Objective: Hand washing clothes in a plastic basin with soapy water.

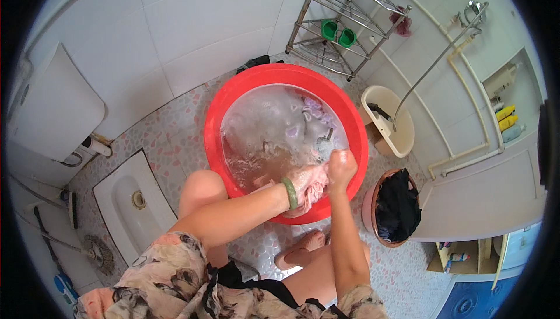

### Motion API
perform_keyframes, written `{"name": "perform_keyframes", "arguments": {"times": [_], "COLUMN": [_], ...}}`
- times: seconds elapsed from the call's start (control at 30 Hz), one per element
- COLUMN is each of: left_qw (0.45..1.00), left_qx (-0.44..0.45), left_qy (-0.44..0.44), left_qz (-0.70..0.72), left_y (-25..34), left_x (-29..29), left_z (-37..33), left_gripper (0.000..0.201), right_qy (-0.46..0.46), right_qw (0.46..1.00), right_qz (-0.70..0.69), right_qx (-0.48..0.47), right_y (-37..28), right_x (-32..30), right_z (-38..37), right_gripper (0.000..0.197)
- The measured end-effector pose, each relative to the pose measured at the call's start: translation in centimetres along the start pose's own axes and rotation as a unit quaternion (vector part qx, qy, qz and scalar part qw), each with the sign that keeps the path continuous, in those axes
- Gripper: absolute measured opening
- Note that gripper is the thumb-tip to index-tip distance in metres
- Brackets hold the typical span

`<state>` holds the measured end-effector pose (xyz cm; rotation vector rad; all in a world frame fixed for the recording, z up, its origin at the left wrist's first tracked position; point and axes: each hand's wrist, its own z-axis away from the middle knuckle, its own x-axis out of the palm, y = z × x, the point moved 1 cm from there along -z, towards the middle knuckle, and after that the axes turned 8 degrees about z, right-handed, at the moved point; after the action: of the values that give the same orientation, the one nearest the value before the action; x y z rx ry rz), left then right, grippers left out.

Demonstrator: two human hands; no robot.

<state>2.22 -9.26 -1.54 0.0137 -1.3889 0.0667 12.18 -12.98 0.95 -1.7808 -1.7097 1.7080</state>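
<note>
Head view shows a person crouched on a pebble-patterned floor (175, 138) over a red basin (350, 121) of cloudy, sudsy water. Both hands meet at the near rim of the basin. The left hand (310, 180), with a green bangle (290, 193) at the wrist, is closed around a bunched pale pink cloth (315, 193); the right hand (341, 164) is fisted on the upper end of the same bunch, the two touching. The cloth is partly out of the water, hanging just above and against the near inner wall; further laundry, pale and purplish (312, 112), lies submerged toward the far side. To do this step well, judging from the grip: keep both fists tight on short lengths of fabric, rub one fold against the other with short strokes, and keep the bunch low over the water so runoff falls inside the rim. Re-dip often; shift the hold along the cloth so no section is missed. Avoid pulling the fabric over the rim, where water would spill on the floor near the pink slipper (303, 248). Right of the basin stands a smaller brownish tub holding dark clothing (396, 205), and beyond it a cream bucket (402, 138) under a hose. A metal corner rack (344, 21) stands against the tiled wall, and a squat toilet pan (131, 202) lies to the left.
</note>
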Motion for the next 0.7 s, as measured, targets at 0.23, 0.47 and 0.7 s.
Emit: {"name": "perform_keyframes", "arguments": {"times": [0.23, 0.47, 0.7], "left_qw": [0.994, 0.994, 0.906], "left_qx": [0.11, 0.041, 0.26], "left_qy": [0.006, 0.101, -0.03], "left_qz": [0.022, -0.002, -0.332], "left_y": [0.4, 0.5, -1.2], "left_x": [0.2, 3.4, -1.4], "left_z": [-0.2, 1.4, -2.2], "left_gripper": [0.02, 0.019, 0.011], "right_qy": [0.036, 0.003, 0.001], "right_qw": [0.974, 0.97, 0.969], "right_qz": [-0.029, -0.102, -0.011], "right_qx": [-0.221, -0.219, -0.247], "right_y": [-3.7, -4.7, -1.9], "right_x": [-0.3, -1.4, -1.2], "right_z": [2.5, 3.5, 1.6], "right_gripper": [0.012, 0.009, 0.011]}}
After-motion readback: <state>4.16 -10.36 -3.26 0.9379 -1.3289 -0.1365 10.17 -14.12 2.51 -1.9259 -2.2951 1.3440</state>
